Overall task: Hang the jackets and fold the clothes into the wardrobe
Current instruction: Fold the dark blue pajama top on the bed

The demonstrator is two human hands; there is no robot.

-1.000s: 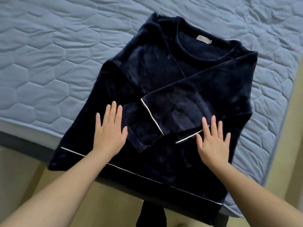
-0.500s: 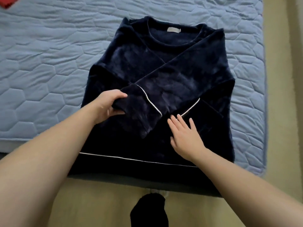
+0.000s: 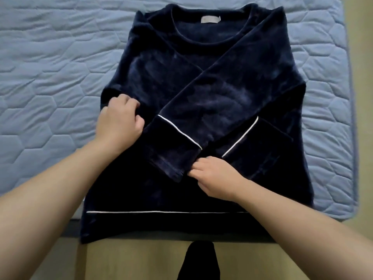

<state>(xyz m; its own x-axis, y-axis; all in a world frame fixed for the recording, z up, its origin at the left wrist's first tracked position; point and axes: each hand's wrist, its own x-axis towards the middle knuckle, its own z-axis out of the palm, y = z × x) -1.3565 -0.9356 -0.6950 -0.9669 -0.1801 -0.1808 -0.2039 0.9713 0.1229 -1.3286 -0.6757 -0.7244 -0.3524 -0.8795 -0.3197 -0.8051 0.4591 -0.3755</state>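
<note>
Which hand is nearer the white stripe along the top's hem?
Right. The right hand pinches fabric just above the stripe; the left hand grips higher up, by the top's left edge.

Navy plush cloth pullover (image 3: 201, 87) — velvety pile, soft sheen, lighter brushed streaks across chest and sleeves. Thin white cord piping (image 3: 161, 212) on cuffs and hem, smooth, faintly glossy. Small pale woven neck label (image 3: 211, 19), matt. Light blue quilted cloth bed cover (image 3: 50, 67) — stitched hexagon pattern, puffy, matt, lightly wrinkled. Tan floor (image 3: 131, 259), smooth, dull, material unclear.
</note>
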